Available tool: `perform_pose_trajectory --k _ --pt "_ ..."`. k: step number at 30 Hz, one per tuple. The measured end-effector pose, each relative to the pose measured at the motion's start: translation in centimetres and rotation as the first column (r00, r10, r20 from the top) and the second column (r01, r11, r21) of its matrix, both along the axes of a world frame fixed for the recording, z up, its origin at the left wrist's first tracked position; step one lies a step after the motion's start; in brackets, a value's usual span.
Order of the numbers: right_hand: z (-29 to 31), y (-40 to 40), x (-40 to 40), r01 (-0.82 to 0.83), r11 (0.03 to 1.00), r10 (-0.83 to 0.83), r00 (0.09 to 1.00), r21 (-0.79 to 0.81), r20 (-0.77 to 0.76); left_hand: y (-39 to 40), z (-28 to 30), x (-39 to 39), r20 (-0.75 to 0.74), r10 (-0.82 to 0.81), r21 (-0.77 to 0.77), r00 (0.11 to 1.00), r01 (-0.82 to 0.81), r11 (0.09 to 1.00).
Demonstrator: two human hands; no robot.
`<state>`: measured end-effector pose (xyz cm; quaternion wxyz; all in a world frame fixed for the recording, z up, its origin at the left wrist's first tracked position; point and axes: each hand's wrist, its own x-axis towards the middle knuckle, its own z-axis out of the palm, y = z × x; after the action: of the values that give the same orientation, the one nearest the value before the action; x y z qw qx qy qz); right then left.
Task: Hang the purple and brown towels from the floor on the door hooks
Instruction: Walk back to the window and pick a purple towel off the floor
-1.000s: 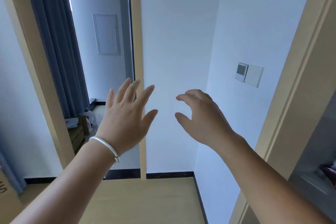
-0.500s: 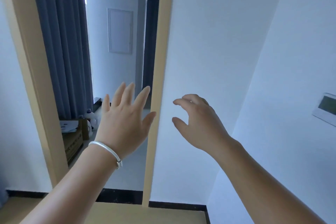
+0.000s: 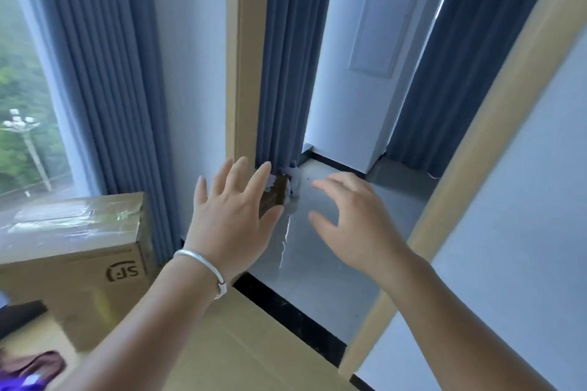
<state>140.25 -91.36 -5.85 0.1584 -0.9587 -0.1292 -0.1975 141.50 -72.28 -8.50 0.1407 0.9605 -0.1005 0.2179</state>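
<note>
Comparing with half a second ago, the view is seen swung left and down: a window (image 3: 28, 79), a cardboard box (image 3: 73, 267) and more wooden floor (image 3: 241, 343) are now shown. The left hand (image 3: 232, 216), ringed by a silver bracelet (image 3: 203, 267), is raised with fingers straight and spread, nothing held. The right hand (image 3: 355, 225) is held beside it, fingers loosely bent, empty. The brown towel (image 3: 31, 365) and the purple towel (image 3: 22, 386) are found crumpled on the floor at the lower left corner; no long axis can be told.
</note>
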Motion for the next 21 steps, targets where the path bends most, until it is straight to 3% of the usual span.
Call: perform_pose_trajectory --k 5,9,15,21 --pt "-3.6 5.1 8.9 -0.243 0.970 0.243 0.967 0.017 -0.074 6.1 -3.5 3.8 -0.085 0.247 0.008 0.965 -0.247 0.969" --pt "-5.8 8.2 16.0 -0.427 0.904 0.423 0.896 0.005 -0.134 10.1 -5.7 6.7 -0.134 0.452 -0.046 0.882 -0.462 0.886" --pt "-8.7 14.2 23.3 -0.667 0.744 0.654 0.716 0.035 -0.246 14.1 -8.7 6.6 -0.217 0.718 -0.016 0.661 -0.738 0.675" --pt "-11.8 22.4 24.2 -0.842 0.533 0.816 0.483 0.087 -0.318 17.8 -11.0 2.9 -0.279 0.865 0.036 0.418 -0.895 0.444"
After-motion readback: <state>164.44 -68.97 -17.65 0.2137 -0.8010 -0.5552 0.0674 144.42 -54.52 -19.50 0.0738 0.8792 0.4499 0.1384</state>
